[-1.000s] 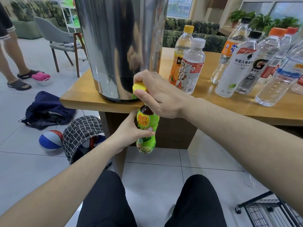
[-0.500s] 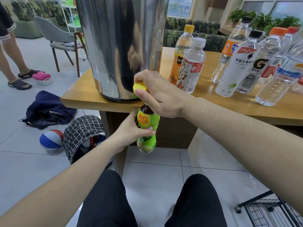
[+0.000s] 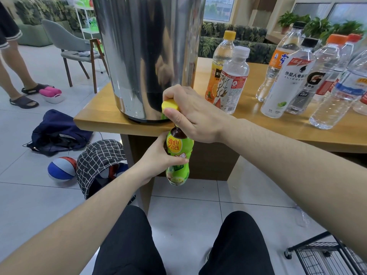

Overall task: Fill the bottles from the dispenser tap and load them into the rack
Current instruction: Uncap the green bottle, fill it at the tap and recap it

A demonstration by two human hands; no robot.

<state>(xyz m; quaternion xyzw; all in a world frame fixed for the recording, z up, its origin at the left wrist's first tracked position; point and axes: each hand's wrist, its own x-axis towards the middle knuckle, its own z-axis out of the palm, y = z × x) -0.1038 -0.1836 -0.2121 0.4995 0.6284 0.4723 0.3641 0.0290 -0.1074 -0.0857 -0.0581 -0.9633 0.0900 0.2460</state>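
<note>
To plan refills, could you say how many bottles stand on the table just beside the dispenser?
2: a yellow-capped bottle and a white-capped bottle in front of it, right of the dispenser; none seems hidden.

Green-labelled bottle [image 3: 179, 153], yellow cap [image 3: 169, 105], silver dispenser [image 3: 147, 56], black-and-white grid-patterned bag [image 3: 101, 161]

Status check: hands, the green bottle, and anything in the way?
Left hand grips green bottle under the dispenser. Right hand holds yellow cap at the tap. Nothing blocking; rack on floor, right.
</note>
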